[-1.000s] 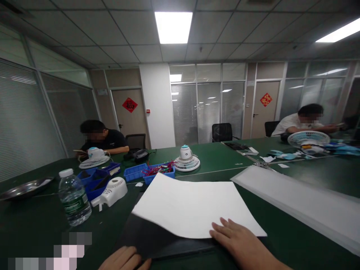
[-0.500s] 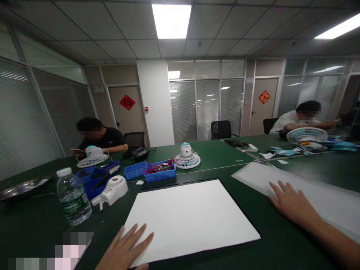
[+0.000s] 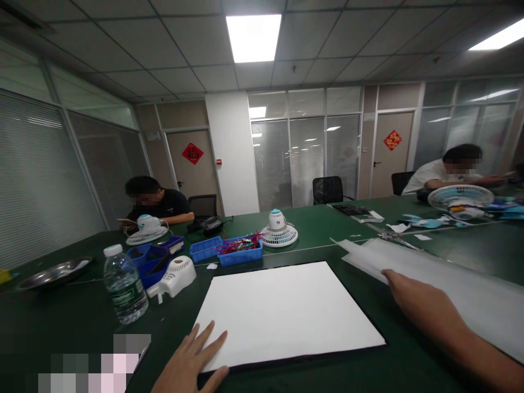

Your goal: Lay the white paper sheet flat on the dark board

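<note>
A white paper sheet (image 3: 295,314) lies on a dark board whose edge shows around it, flat on the green table. My left hand (image 3: 192,357) rests on its lower left corner, fingers spread. To the right is a stack of translucent sheets (image 3: 462,281), probably thin paper. My right hand (image 3: 421,305) is at the near left edge of this stack, fingers curled over and gripping it. The upper sheet's left corner is lifted and shifted from the layer below. The fingertips of that hand are partly hidden.
A water bottle (image 3: 125,286), a white plastic housing (image 3: 176,277) and blue bins (image 3: 241,254) with wires stand to the left. A white fan (image 3: 278,229) sits behind the board, and metal scissors or tongs (image 3: 395,239) lie beyond the sheets. Two people sit across the table.
My right hand has gone from lying flat with fingers spread to gripping the translucent sheet's edge, and the corner has risen. My left hand stays on the white paper. The view has shifted slightly.
</note>
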{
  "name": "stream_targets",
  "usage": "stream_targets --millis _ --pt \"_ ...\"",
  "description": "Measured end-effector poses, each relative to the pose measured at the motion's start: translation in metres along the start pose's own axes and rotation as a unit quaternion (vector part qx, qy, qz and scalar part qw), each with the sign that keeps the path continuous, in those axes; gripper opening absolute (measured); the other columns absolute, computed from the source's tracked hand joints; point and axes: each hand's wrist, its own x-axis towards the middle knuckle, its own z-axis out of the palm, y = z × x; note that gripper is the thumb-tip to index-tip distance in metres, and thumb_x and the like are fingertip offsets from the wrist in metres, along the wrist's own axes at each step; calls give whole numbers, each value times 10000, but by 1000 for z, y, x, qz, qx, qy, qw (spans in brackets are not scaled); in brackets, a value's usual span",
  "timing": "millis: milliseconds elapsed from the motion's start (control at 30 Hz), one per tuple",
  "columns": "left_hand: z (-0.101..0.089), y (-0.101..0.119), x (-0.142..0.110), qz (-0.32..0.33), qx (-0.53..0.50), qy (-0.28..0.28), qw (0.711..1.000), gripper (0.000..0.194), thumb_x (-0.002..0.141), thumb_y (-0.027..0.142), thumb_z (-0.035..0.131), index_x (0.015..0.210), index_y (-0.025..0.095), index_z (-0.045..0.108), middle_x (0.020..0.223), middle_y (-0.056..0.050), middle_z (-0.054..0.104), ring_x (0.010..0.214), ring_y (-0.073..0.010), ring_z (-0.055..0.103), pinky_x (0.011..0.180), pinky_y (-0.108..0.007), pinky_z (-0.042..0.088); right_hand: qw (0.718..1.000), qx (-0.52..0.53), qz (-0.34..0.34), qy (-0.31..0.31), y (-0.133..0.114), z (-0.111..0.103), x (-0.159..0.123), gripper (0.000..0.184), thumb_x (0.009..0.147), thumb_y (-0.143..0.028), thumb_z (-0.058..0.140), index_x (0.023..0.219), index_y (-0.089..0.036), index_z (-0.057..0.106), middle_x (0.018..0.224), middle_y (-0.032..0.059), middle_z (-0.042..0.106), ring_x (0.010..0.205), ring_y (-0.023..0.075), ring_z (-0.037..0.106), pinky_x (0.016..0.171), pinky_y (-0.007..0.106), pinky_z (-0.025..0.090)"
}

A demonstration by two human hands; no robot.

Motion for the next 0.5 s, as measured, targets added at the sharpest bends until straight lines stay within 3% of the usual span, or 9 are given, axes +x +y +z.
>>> stream_targets --millis 100,167,267,367,433,500 --pt "0 2 1 -16 -8 -5 1000 522 933 608 503 1416 408 497 1526 -29 440 1391 -370 415 1073 -615 450 992 -7 -123 -37 -55 2 -22 483 903 -209 413 1328 -249 638 1310 100 663 1113 331 662 933 516 548" --pt "0 1 -1 -20 -10 -4 1000 510 934 602 502 1404 403 520 1521 -24 451 1385 -359 434 1073 -601 458 977 10 -197 -76 -95 4 -39 512 904 -163 410 1346 -290 634 1345 59 640 1162 299 645 992 497 532" --pt "0 -2 -5 -33 -20 17 999 499 936 596 497 1378 376 568 1497 -14 498 1354 -317 504 1063 -532 495 947 73 -277 -143 -139 2 -59 436 980 -296 454 1390 -348 595 1380 15 604 1220 281 610 1035 474 514" --pt "2 -8 -7 -45 -44 35 997 513 895 568 568 1350 337 612 1454 -11 560 1318 -289 561 1065 -476 505 930 125 -311 -154 -146 -2 -63 513 1004 -439 480 1506 -340 440 1519 13 435 1344 264 487 1107 422 445" --pt "3 -11 -7 -64 -64 24 996 515 859 534 613 1329 322 637 1444 -11 575 1316 -290 569 1084 -460 491 945 127 -277 -121 -131 -1 -57 542 1026 -463 429 1545 -328 358 1574 12 338 1405 256 401 1151 433 387" --pt "3 -11 -6 -90 -82 -4 993 516 834 542 630 1302 326 661 1457 -4 565 1341 -295 548 1118 -458 459 961 103 -233 -110 -109 3 -48 516 1035 -501 384 1527 -345 394 1574 -3 350 1437 265 349 1178 498 338"
